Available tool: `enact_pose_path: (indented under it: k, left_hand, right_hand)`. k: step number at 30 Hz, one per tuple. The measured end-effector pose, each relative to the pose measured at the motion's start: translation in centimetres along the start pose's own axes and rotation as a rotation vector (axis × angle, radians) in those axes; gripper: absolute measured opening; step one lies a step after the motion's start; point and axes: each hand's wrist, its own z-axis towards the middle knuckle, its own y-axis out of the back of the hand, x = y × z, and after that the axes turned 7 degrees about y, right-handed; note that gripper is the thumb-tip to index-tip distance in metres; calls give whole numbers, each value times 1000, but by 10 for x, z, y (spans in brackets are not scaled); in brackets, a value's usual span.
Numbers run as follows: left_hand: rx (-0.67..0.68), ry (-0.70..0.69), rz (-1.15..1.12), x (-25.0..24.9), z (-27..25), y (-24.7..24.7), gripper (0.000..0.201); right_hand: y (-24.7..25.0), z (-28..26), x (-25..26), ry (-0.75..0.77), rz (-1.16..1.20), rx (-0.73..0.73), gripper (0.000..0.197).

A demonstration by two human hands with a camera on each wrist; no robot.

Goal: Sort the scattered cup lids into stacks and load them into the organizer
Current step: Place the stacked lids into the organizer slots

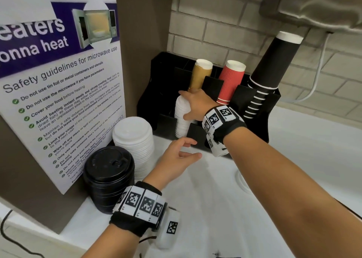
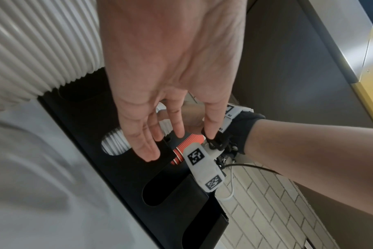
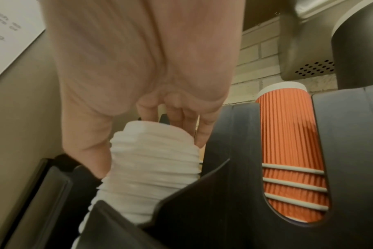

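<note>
At the organizer's near-left slot, the right hand grasps a stack of small white lids, half seated. Left hand hovers, fingers relaxed. Pressing straight down should keep lids nested.

White lids, black organizer, red ribbed cups.

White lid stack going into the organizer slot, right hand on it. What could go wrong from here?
1. The right hand grips only the upper part of the small white lid stack; it leans, so lower lids may splay or catch on the organizer divider.
2. The left hand hovers open, not supporting the stack.
3. The tall white lid stack and black lid stack stand near the left forearm; a bump could topple them.
</note>
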Motion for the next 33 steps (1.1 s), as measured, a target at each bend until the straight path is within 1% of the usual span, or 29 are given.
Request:
enact_pose_path:
  k: [2,5,8,15,16,17,18,20,21,22,23,24,25,26,27,28,29,30,31,33]
  left_hand:
    - [3,2,-2,0,0,0,32]
    - [-1,7,2,1,0,0,32]
    - [-12,7,-6,1,0,0,31]
    - [-16,12,-15,-2,-2,-1,31]
    - [-16,12,-13,-2,-3,-1,31]
    - [-19,11,-12,-3,-3,-2,31]
    - [-23,9,-16,-3,-4,-1,31]
    - [-34,4,-35,-4,-5,0,32]
    - [-40,3,-47,-5,-5,1,31]
    - [-45,2,-55,-6,-6,1,30]
    - [-47,0,-59,-7,-6,2,30]
    - [-46,-1,-59,-7,-6,2,30]
    - [-41,-1,-58,-8,-7,2,30]
    - [-35,1,-58,-9,-7,1,30]
    - [-29,1,-57,-10,-8,0,29]
    - [-25,-2,-54,-11,-8,-2,29]
    - [-20,-5,-50,-12,-9,-3,28]
    - [-14,-9,-46,-12,-10,-4,29]
    - [-8,-12,-40,-12,-10,-6,29]
    - [4,-14,-30,-12,-11,-8,30]
  right_hand:
    - [0,1,-1,-12,21,-11,84]
    - [0,1,-4,-12,93,-71,74]
    - [0,1,-4,2,90,-81,67]
    - [0,-9,1,8,33,-74,72]
    - [3,-14,1,-3,66,-104,72]
    - [8,-21,0,-20,128,-163,70]
    - [13,-31,-1,-33,210,-256,64]
    - [22,-58,-9,-78,383,-464,40]
    - [25,-76,-15,-135,451,-509,26]
    - [26,-96,-23,-211,505,-479,18]
    - [25,-115,-32,-293,553,-374,18]
    - [21,-134,-40,-365,610,-216,21]
    - [14,-151,-46,-424,637,-28,23]
    - [5,-165,-51,-459,593,161,26]
    - [-4,-175,-57,-480,470,330,33]
    - [-15,-182,-61,-495,333,450,44]
    - [-25,-187,-65,-516,239,516,57]
    - [-34,-190,-67,-558,206,537,69]
    - [-42,-192,-70,-598,201,538,78]
    - [-55,-194,-73,-621,181,544,90]
